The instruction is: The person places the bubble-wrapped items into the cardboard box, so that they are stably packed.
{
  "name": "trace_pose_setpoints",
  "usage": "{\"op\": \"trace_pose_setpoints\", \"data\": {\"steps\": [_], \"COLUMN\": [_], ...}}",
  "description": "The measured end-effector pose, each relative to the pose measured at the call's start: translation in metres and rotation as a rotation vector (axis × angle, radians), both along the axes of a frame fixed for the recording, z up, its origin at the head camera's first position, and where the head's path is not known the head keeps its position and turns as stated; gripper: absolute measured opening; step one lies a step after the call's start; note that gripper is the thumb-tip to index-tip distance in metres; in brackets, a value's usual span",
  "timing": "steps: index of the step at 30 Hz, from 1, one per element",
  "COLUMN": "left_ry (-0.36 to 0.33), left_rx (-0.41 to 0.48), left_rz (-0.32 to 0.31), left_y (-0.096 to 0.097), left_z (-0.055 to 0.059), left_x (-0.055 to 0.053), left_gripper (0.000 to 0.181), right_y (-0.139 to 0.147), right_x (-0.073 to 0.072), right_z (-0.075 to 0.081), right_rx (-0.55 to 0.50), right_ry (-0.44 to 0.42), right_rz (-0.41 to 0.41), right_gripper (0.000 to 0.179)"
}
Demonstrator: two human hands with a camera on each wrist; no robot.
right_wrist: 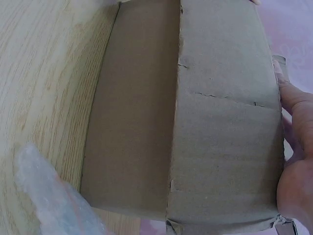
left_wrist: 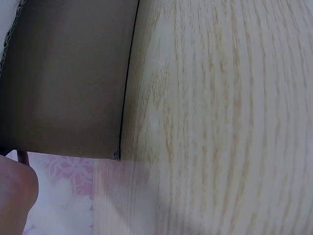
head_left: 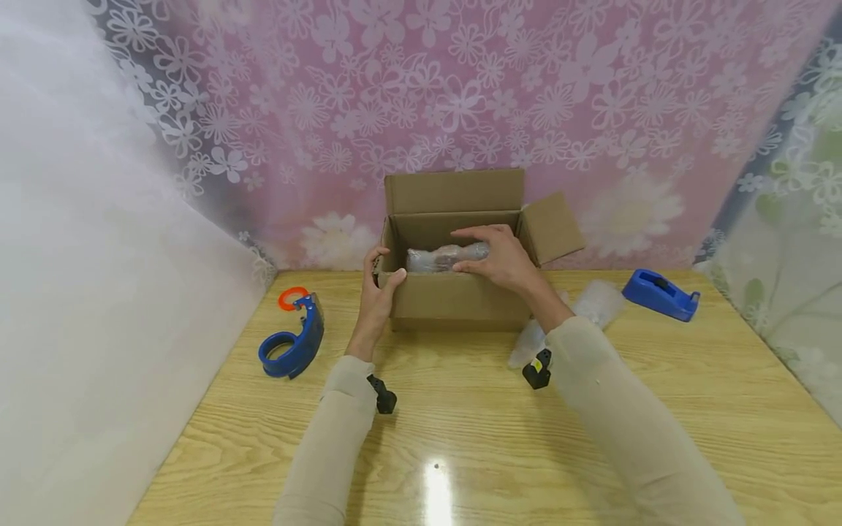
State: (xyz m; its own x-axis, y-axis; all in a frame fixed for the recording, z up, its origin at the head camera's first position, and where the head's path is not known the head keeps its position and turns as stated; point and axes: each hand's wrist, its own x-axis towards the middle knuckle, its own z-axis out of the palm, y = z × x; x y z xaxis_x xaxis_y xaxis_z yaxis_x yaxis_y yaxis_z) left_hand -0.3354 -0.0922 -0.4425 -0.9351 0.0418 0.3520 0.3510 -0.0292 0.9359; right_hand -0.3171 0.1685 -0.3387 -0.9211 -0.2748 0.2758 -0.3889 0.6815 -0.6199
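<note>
A cardboard box [head_left: 457, 299] stands on the table with its top flaps spread. In it lies a clear-wrapped bundle [head_left: 424, 261], its lower part hidden by the front wall. My left hand [head_left: 376, 299] grips the box's front left corner, thumb over the rim and fingers outside. Over the right end of the bundle reaches my right hand [head_left: 503, 259], index finger extended and thumb spread apart from it in front. Whether these fingers press on the bundle is not clear. The right wrist view has this hand [right_wrist: 299, 132] beside the box's top edge.
On the left of the table [head_left: 487, 438] lie a blue tape dispenser [head_left: 305, 343] and an orange tape ring [head_left: 289, 298]. Bubble wrap [head_left: 600, 301] lies right of the box, with a blue desktop tape dispenser [head_left: 660, 294] farther right. A floral curtain [head_left: 316, 146] hangs behind.
</note>
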Motion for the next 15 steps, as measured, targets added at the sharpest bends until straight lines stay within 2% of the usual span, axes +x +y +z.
{"op": "trace_pose_setpoints", "data": {"steps": [9, 15], "left_ry": [0.012, 0.017], "left_rx": [0.001, -0.012], "left_rz": [0.000, 0.000], "left_y": [-0.0014, -0.0015], "left_z": [-0.0004, 0.0011], "left_x": [-0.0004, -0.0001], "left_gripper": [0.067, 0.064], "right_y": [-0.0018, 0.0010], "right_x": [0.0011, 0.0048], "right_z": [-0.0019, -0.0018], "right_rx": [-0.001, -0.057], "right_ry": [-0.031, -0.040], "right_rz": [-0.020, -0.041], "right_gripper": [0.063, 0.058]}}
